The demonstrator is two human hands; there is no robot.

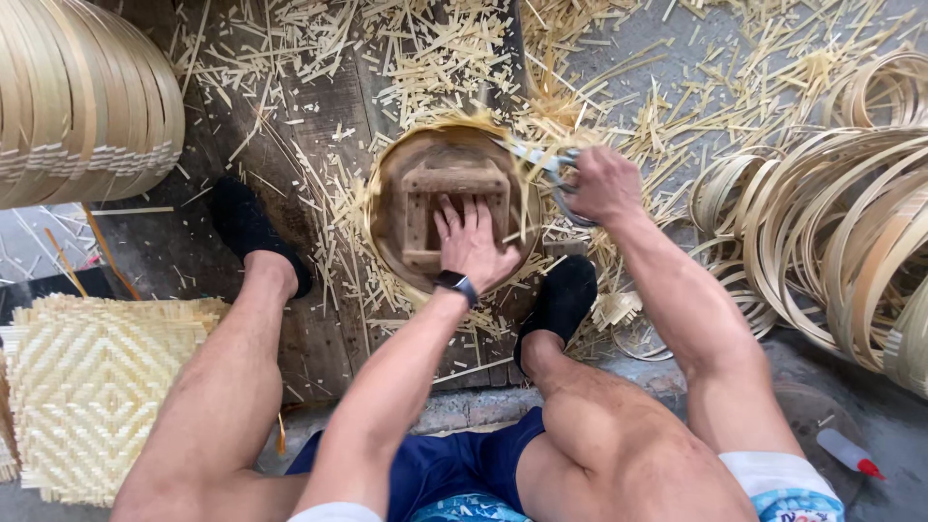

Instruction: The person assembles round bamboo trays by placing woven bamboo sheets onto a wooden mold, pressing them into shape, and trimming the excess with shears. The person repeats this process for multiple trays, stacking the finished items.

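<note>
Trimming step: left hand [474,242] lies flat, fingers spread, on the wooden mould [454,208]; right hand [601,184] grips scissors [546,164] at the basket rim [382,188]; next snip needs steady turning

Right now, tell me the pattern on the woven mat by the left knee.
The woven mat is pale yellow with nested diamond weave, clearest in the head view.

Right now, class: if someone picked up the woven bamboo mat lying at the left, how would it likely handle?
The woven bamboo mat probably feels light, being thin flat strips. It would likely flex rather than stay rigid, since nothing frames it. Its loose frayed edges may shed or snag.
</note>
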